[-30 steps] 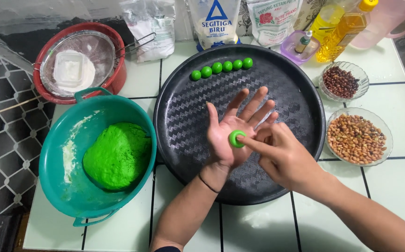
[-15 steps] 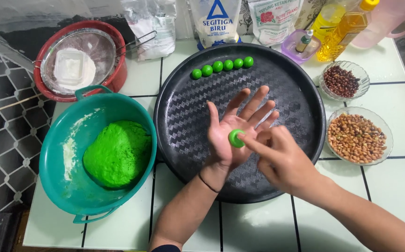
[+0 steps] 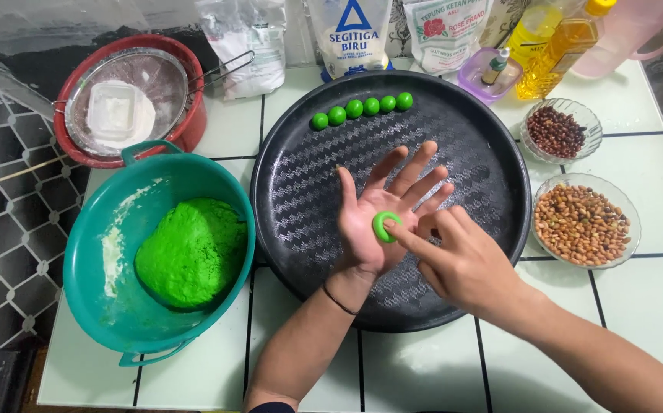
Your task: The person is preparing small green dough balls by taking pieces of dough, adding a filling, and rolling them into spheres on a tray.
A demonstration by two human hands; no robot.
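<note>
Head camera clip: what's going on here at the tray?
A person holds the left hand open, palm up, over a round black tray. A small green dough piece lies flattened on the palm, and the right hand presses a fingertip into its middle. Five green dough balls sit in a row at the tray's far edge. A teal bowl beside the tray holds more green dough.

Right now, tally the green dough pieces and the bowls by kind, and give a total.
Green dough balls in a row on the black tray: 5
Flattened green dough disc in the left hand: 1
Green dough lump in the teal bowl: 1
Glass bowls of nuts: 2
Total: 10, teal bowl included
</note>
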